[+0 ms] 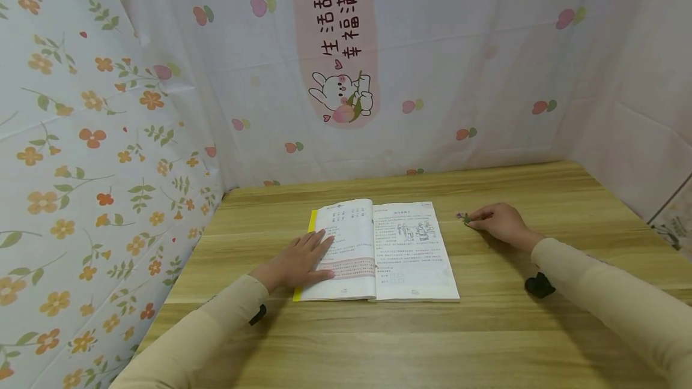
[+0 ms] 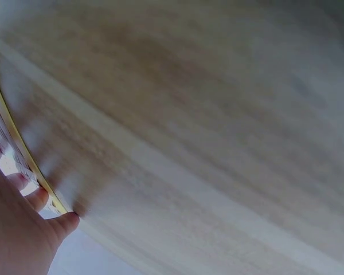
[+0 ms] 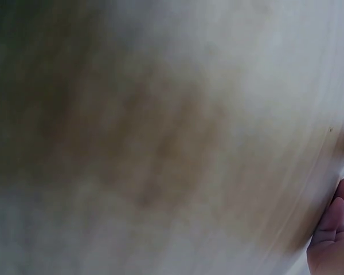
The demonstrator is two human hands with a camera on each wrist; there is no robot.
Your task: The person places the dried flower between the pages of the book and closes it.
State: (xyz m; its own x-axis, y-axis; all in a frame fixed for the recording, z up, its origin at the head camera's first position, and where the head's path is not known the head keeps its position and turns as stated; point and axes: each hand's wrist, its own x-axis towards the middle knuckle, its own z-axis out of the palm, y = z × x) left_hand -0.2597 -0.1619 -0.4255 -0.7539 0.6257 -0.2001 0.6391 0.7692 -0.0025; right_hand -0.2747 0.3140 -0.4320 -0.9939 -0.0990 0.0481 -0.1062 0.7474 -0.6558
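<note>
An open book (image 1: 412,257) lies on the table, printed pages up, with a line drawing on its right page. My left hand (image 1: 300,260) rests spread on the left page, thumb near the lower text; in the left wrist view the hand (image 2: 17,229) lies along the book's yellow edge (image 2: 20,143). To the right of the book, my right hand (image 1: 503,224) pinches a small purple flower (image 1: 463,217) with green leaves, low over the table. The right wrist view catches only part of that hand (image 3: 335,246), and a thin dark bit at the frame's edge.
The wood-grain table (image 1: 346,341) spreads around the book on every side. Behind it hangs a white cloth (image 1: 459,77) with fruit prints, a rabbit and lettering. A flowered cloth (image 1: 97,167) closes off the left side, and a pale cloth (image 1: 643,89) the right.
</note>
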